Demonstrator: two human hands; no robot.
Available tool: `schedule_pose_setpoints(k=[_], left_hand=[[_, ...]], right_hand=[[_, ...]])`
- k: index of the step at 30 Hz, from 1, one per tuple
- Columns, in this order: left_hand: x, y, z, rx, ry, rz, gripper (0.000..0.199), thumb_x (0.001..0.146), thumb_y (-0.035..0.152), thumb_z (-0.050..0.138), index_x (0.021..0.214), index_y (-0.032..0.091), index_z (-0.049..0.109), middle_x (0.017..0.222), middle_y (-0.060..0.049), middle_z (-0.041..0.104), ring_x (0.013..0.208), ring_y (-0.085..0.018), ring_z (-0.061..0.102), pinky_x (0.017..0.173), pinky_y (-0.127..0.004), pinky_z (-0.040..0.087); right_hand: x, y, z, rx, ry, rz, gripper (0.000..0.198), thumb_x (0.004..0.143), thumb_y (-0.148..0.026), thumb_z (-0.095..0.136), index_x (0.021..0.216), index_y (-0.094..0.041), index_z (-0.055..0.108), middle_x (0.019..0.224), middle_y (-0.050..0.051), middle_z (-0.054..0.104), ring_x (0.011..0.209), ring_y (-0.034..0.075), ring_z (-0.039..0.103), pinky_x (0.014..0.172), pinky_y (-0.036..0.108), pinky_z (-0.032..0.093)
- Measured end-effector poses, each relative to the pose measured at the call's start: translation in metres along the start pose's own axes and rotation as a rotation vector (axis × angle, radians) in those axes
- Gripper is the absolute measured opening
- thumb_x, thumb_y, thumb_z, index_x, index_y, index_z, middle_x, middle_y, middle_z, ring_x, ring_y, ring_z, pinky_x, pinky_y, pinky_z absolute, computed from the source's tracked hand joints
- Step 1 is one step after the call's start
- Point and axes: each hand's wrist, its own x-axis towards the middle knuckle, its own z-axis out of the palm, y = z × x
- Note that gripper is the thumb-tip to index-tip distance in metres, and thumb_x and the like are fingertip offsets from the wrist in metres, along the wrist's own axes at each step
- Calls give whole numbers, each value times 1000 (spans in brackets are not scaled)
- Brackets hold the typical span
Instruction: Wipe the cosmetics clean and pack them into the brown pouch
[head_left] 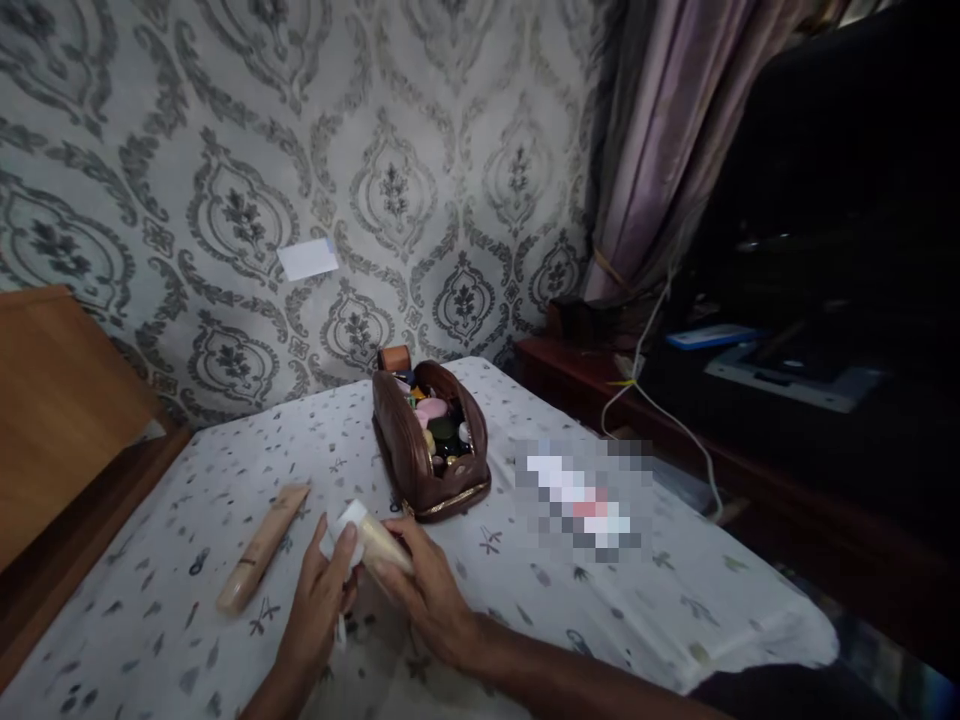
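My right hand [435, 590] is wrapped round a pale yellow bottle [382, 543] with a white top, held tilted above the cloth. My left hand [319, 590] is closed on a thin white tissue-like piece [328, 543], pressed against the bottle's white end. A small white end of something hangs below the left fingers. To the left of my hands, a peach-coloured squeeze tube [262, 550] lies on the cloth. Just beyond them stands an unzipped brown toiletry bag [397, 450], filled with several small cosmetic items, among them a pink one and a dark green one.
A white patterned cloth [510, 600] covers the surface. On its right lies a pixelated, blurred item [585, 500]. A wooden panel [67, 400] stands at left, and a white cable [675, 425] runs along the dark furniture at right. A patterned wall closes off the back.
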Motion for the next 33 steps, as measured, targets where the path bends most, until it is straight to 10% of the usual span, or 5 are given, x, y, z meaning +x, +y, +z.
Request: schedule_pose_setpoints(k=[9, 15, 21, 27, 33], left_hand=[[-15, -11, 7, 58, -158, -32, 81, 58, 61, 81, 123, 18, 60, 61, 5, 57, 52, -13, 55, 47, -21, 43], [-7, 13, -9, 78, -236, 7, 73, 64, 56, 79, 125, 22, 58, 91, -3, 71, 69, -19, 66, 61, -27, 53], [6, 35, -38, 638, -447, 493, 29, 80, 44, 67, 99, 22, 69, 94, -7, 73, 91, -28, 67, 79, -35, 54], [16, 26, -50, 1091, -449, 956, 26, 91, 35, 53, 111, 28, 67, 104, -7, 73, 93, -26, 70, 75, -34, 56], [24, 33, -48, 1075, -316, 988, 30, 92, 39, 50, 114, 27, 67, 105, -8, 74, 91, -28, 71, 71, -35, 56]], right_hand=[[2, 7, 7, 8, 107, 18, 26, 99, -35, 39, 117, -22, 52, 107, 6, 62, 98, 20, 60, 88, 33, 49], [9, -1, -1, -84, -25, -49, 31, 101, -34, 39, 125, -23, 55, 109, 7, 59, 105, 20, 56, 95, 35, 46], [30, -28, -31, -247, -222, -152, 52, 90, -38, 63, 137, -23, 47, 111, 7, 56, 99, 20, 57, 86, 33, 49], [34, -51, -51, -469, -511, -263, 27, 89, -20, 61, 116, -19, 60, 102, 7, 59, 90, 19, 58, 77, 29, 48], [32, -66, -71, -412, -385, -202, 26, 87, -18, 61, 113, -18, 61, 99, 6, 59, 86, 17, 59, 76, 29, 49]])
